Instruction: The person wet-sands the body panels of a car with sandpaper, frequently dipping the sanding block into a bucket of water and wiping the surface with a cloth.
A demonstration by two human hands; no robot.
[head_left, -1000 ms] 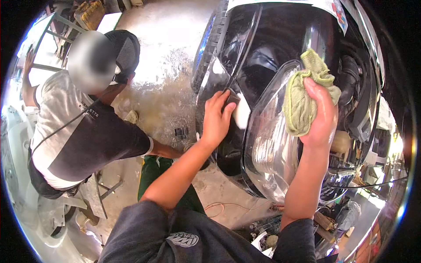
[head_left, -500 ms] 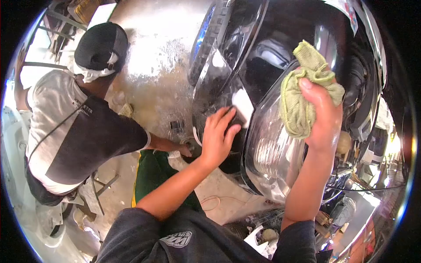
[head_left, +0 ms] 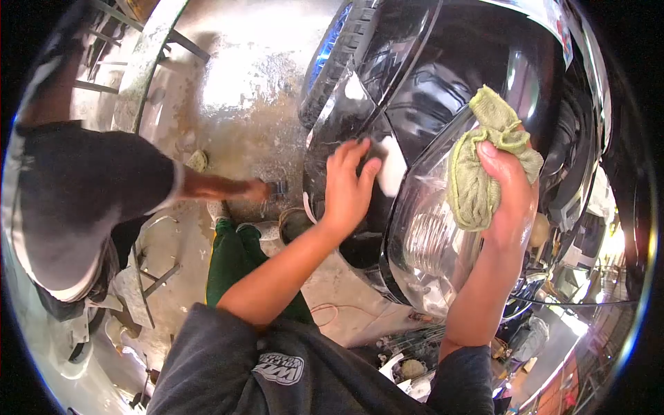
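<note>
My right hand (head_left: 508, 176) is closed around a bunched yellow-green cloth (head_left: 477, 187), held up in front of the clear headlight (head_left: 429, 235) of a black car. My left hand (head_left: 349, 187) is against the black bumper (head_left: 356, 245), beside a white patch (head_left: 393, 166) on the panel. Its fingers curve over a small dark, blurred piece that overlaps the patch's edge; what that piece is, I cannot make out. The glossy hood (head_left: 477, 41) lies beyond both hands.
A co-worker (head_left: 90, 200) bends at the left, one arm stretched toward a small dark object (head_left: 278, 189) on the wet floor. A bucket (head_left: 296, 225) stands below the bumper. A thin orange hose (head_left: 335, 311) and cluttered parts (head_left: 408, 366) lie near my feet.
My left hand has moved slightly up along the bumper. The cloth in my right hand has dropped a little in view. The co-worker has shifted left, pulling the arm back from near the bumper.
</note>
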